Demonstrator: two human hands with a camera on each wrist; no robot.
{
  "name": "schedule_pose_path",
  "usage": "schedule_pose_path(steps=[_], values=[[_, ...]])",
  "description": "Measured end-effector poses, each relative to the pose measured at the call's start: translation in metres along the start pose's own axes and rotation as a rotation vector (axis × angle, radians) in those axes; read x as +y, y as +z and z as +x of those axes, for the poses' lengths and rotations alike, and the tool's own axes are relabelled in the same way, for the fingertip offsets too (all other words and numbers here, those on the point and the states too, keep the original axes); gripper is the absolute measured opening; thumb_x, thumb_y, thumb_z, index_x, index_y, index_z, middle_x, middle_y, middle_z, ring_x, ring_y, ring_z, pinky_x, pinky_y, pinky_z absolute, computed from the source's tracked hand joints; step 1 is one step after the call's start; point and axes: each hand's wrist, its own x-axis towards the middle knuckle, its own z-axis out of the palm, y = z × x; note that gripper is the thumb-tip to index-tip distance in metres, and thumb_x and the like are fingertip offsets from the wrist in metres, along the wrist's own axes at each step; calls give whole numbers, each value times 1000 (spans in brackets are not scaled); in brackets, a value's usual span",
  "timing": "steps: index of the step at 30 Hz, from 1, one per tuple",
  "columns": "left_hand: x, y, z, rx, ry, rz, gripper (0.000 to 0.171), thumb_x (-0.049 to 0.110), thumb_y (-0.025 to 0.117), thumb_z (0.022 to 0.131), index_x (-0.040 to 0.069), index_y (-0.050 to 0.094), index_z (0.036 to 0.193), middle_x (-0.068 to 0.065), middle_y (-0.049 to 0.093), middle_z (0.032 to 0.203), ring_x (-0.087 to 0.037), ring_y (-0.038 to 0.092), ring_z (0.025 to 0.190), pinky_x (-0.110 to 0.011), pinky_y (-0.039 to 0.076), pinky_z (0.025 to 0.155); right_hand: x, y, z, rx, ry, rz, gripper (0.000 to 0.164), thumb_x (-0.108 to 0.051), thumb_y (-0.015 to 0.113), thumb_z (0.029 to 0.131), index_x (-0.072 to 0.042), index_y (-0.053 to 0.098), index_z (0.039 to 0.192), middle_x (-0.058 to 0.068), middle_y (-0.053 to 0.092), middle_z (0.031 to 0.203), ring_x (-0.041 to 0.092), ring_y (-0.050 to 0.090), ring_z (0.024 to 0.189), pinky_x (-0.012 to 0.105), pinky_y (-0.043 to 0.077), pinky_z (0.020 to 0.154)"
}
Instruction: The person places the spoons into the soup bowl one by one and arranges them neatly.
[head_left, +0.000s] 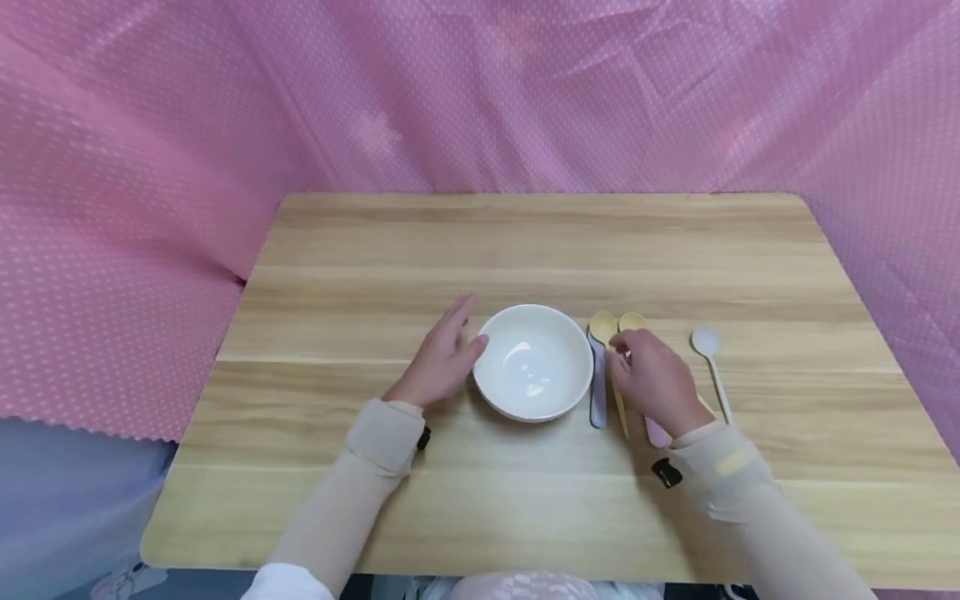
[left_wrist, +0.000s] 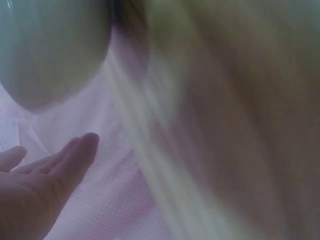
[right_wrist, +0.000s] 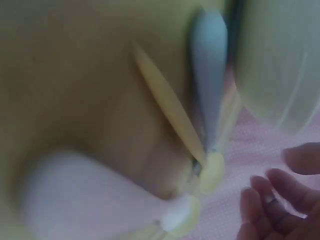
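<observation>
A white bowl (head_left: 532, 362) stands upright on the wooden table. My left hand (head_left: 442, 358) is at its left side, thumb by the rim; in the left wrist view a gap separates the fingers (left_wrist: 82, 150) from the bowl (left_wrist: 55, 60). Right of the bowl lie a utensil with a grey-purple handle (head_left: 597, 392) and a yellow spoon (head_left: 602, 325). Above these and a second yellow spoon (head_left: 632, 320) hovers my right hand (head_left: 654, 375), fingers loosely bent with nothing between them. It partly hides a pink handle (head_left: 657, 432).
Farther right lies a white spoon (head_left: 705, 341) with a long thin handle. The wooden table (head_left: 510, 242) has rounded corners, and pink dotted cloth (head_left: 480, 100) hangs behind it and at both sides.
</observation>
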Motion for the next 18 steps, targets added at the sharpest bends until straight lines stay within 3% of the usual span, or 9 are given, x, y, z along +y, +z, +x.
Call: schedule_pose_path(steps=[5, 11, 18], values=[[-2, 9, -7, 28, -57, -182, 60, 29, 53, 96, 39, 23, 147, 8, 23, 154, -26, 40, 133, -40, 40, 107, 5, 8, -12, -90, 69, -61, 22, -21, 56, 88, -3, 63, 96, 12, 62, 85, 26, 57, 72, 42, 50, 59], [-4, 15, -11, 44, -105, -238, 60, 23, 54, 95, 38, 26, 147, 2, 29, 153, -23, 46, 128, -35, 44, 103, 11, 10, -14, -195, 118, -92, 19, -21, 58, 87, -4, 62, 95, 7, 61, 79, 23, 55, 68, 38, 47, 54], [-8, 19, -11, 82, -72, -359, 56, 16, 50, 96, 20, 29, 149, -12, 36, 148, -27, 44, 130, -34, 40, 107, 12, 11, -13, -310, 154, -121, 16, -24, 59, 88, -9, 63, 91, 2, 60, 73, 19, 53, 65, 32, 41, 50]])
